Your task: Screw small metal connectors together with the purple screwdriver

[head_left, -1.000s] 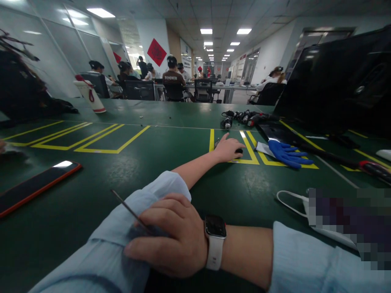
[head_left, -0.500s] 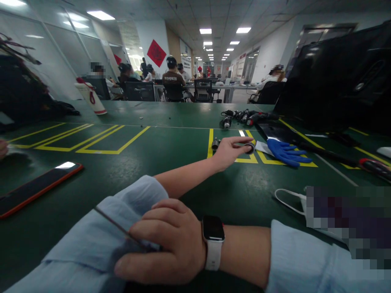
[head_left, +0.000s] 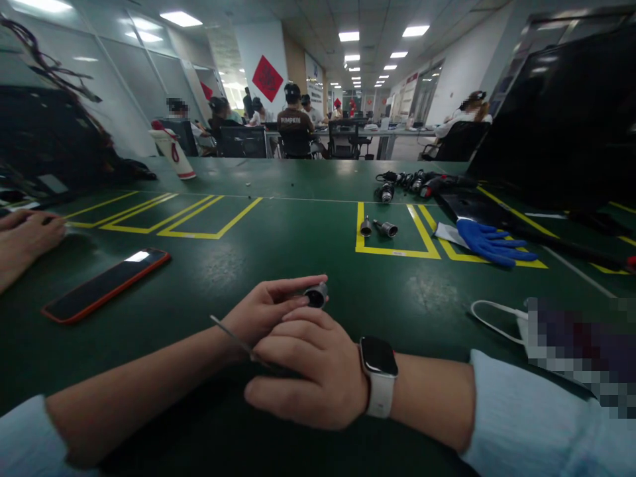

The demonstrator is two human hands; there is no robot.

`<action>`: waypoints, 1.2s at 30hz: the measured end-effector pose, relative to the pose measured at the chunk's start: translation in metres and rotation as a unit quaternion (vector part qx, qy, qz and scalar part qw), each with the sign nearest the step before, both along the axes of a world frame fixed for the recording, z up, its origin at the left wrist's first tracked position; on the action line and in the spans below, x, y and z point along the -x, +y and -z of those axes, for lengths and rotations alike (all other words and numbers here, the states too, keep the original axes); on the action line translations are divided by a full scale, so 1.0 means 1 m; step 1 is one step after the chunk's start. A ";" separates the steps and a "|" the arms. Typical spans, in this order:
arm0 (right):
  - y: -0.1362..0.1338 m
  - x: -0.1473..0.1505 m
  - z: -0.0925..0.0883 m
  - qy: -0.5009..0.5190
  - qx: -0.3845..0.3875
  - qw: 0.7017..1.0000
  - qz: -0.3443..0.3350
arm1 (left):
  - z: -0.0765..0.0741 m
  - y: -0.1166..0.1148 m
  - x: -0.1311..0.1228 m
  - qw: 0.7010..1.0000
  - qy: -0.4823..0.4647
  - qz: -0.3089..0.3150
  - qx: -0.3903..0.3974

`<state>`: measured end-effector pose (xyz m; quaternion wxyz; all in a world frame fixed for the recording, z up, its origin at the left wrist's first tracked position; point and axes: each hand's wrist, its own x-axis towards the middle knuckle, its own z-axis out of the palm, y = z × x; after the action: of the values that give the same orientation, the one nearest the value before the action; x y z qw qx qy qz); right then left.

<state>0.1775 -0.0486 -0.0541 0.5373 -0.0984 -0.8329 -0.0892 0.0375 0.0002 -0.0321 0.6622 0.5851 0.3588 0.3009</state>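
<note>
My left hand (head_left: 271, 306) is closed on a metal socket (head_left: 317, 295), pinched between thumb and fingers with its hollow end towards me. Just in front of it and slightly lower, my right hand (head_left: 315, 374) curls round a thin metal rod (head_left: 233, 339) that sticks out to the upper left; the rod's other end is hidden in the fingers. The two hands are close together, overlapping in view. Farther off, inside a yellow taped rectangle, lie a smaller socket (head_left: 366, 227) and another socket with a shank (head_left: 386, 228).
On the green table (head_left: 238, 265) lie a phone (head_left: 106, 285) at left, a blue glove (head_left: 489, 242) and a face mask (head_left: 524, 324) at right. Cabled tools (head_left: 412, 183) and a white cup (head_left: 173, 151) are farther back. Another person's hand (head_left: 30, 238) rests at the left edge.
My left hand has come back from the taped rectangle towards me with the socket, beside my right hand. The right hand still holds the rod. The other person's hand shows more.
</note>
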 end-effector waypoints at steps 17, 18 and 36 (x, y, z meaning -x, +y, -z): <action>0.015 -0.026 0.001 0.256 0.571 0.773 0.102 | 0.030 0.005 0.016 0.796 0.202 0.087 -0.565; 0.015 -0.026 0.002 0.259 0.572 0.771 0.102 | 0.030 0.004 0.016 0.768 0.214 0.085 -0.597; 0.026 -0.029 0.011 0.349 0.579 0.734 0.063 | 0.024 0.011 0.023 0.779 0.248 0.064 -0.573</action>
<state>0.2068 -0.0224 -0.0653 0.6225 -0.4666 -0.4697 0.4174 0.0148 0.0108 -0.0562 0.1109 0.9323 0.2340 0.2526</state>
